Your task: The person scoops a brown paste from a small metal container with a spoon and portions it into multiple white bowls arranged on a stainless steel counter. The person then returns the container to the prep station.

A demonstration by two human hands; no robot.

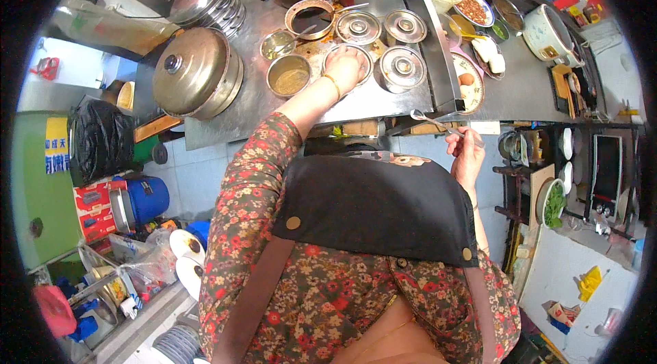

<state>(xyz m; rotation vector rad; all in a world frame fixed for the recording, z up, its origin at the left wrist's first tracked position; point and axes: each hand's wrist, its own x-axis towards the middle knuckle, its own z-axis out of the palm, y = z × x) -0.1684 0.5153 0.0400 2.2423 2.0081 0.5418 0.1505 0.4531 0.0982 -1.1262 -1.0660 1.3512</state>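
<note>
My left hand (345, 67) reaches forward onto a round stainless steel container (370, 70), its fingers curled over the top. The hand covers most of the lid, hiding any knob. Three similar lidded containers stand close by: one behind (358, 27), one at the back right (405, 26) and one to the right (403, 68). In my right hand (466, 153), near the counter's front edge, is a metal spoon (433, 121), its bowl pointing left. Left of my left hand are an open metal pot of brownish contents (288, 75) and a small bowl with a spoon (277, 45).
A pot of dark liquid (309, 20) stands behind. Large lidded steel pots (192, 74) occupy the counter's left side. A raised metal divider (440, 48) runs along the right; beyond it are a plate with eggs (468, 81), a bowl of chopped reddish food (473, 8) and a rice cooker (548, 32).
</note>
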